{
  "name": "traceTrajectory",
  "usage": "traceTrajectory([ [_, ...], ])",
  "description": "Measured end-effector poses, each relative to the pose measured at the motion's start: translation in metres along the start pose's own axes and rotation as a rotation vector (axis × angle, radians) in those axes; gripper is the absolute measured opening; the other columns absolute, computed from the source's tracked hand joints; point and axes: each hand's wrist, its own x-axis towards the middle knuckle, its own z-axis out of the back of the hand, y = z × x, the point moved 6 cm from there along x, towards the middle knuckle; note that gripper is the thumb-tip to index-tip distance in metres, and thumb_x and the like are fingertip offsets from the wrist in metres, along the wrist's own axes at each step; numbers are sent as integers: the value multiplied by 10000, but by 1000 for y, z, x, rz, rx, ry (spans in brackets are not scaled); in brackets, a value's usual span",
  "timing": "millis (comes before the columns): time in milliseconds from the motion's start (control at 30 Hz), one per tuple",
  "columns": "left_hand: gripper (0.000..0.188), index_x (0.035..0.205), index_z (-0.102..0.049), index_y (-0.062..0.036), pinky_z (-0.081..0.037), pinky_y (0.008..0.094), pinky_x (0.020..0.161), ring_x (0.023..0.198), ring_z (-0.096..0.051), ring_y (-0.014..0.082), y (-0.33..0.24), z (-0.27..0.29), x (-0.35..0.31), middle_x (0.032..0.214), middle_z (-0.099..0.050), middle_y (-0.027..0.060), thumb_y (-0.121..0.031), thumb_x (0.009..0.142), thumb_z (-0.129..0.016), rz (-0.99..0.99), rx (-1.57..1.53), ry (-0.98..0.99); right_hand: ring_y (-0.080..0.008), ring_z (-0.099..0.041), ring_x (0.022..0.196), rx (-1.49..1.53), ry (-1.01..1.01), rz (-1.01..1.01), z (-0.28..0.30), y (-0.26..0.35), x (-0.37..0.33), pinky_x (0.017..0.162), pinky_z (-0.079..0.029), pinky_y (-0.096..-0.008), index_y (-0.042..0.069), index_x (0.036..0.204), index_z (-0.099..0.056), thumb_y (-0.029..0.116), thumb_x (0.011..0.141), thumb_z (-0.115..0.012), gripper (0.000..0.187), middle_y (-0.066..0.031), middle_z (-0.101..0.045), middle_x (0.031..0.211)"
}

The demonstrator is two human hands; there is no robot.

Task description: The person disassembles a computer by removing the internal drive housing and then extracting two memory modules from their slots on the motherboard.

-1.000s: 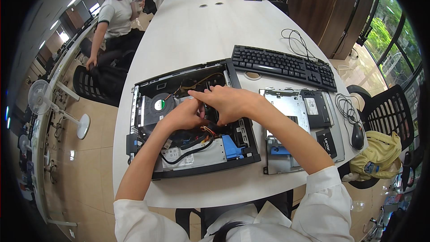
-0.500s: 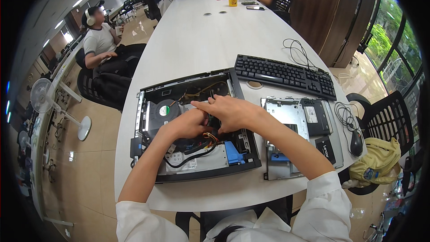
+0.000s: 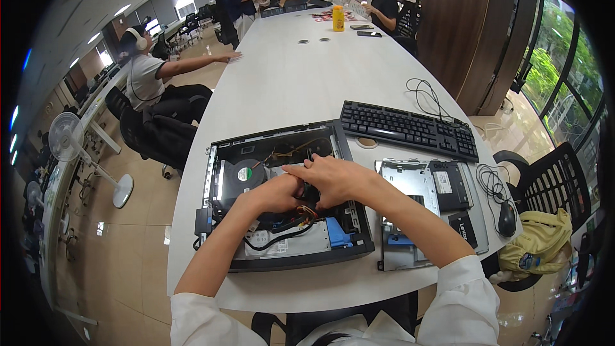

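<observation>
An open desktop computer case (image 3: 298, 263) lies flat on the white table in front of me. Both my hands are down inside its middle, close together. My left hand (image 3: 278, 193) is curled, its fingertips hidden among the parts. Over it reaches my right hand (image 3: 333, 181), thumb and fingers bent down into the case; what they grip is hidden. Left of the hands sits a round black fan (image 3: 238, 182) with a white and green label. Below them run black and coloured cables (image 3: 306, 216) over a silver power supply (image 3: 272, 243), beside a blue plastic latch (image 3: 337, 234).
Right of the case lie a metal drive bracket (image 3: 410, 182) and a black drive (image 3: 463, 227). A black keyboard (image 3: 410, 129) and a mouse (image 3: 507, 219) are beyond. A yellow bottle (image 3: 338, 19) stands far off. A seated person (image 3: 144, 74) reaches onto the table's left edge.
My hands keep nearly the same pose inside the case. The whole view has shifted slightly, with the table lower in it. The seated person at left has stretched an arm onto the table.
</observation>
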Motion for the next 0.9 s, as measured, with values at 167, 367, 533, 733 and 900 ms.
traceTrajectory([
  [167,351,1002,-565,25,-487,388,776,854,-592,280,-8,3,-1,917,-612,124,-137,806,-807,-9,-27,-10,-379,-669,1039,-102,6,52,0,0,1,899,-563,-424,4,1512,-409,183,641,-886,1009,-223,-690,1102],
  [367,344,1002,-563,22,-483,384,776,848,-582,268,-10,4,-1,906,-602,110,-132,810,-804,1,-23,-8,-381,-666,1055,-30,42,-13,-3,-5,3,918,-562,-429,20,1521,-403,168,665,-869,986,-224,-680,1128],
  [533,298,971,-554,13,-476,380,772,839,-571,258,-7,3,0,889,-585,99,-106,814,-778,8,-23,2,-390,-655,1087,35,75,-73,5,-4,-5,941,-561,-426,75,1548,-389,128,690,-842,972,-239,-651,1187],
  [733,241,929,-539,12,-470,377,770,836,-572,273,-9,3,-1,870,-574,111,-63,806,-733,-9,-63,-29,-394,-619,1144,-4,24,-6,-9,-14,1,981,-536,-440,107,1580,-340,132,683,-849,1032,-259,-621,1249],
  [900,241,952,-574,33,-489,391,796,880,-607,296,-13,5,-3,910,-617,136,-57,799,-737,32,-28,-23,-397,-610,1148,-5,70,-28,-1,-8,-1,992,-522,-453,108,1596,-302,161,676,-864,1079,-284,-609,1275],
])
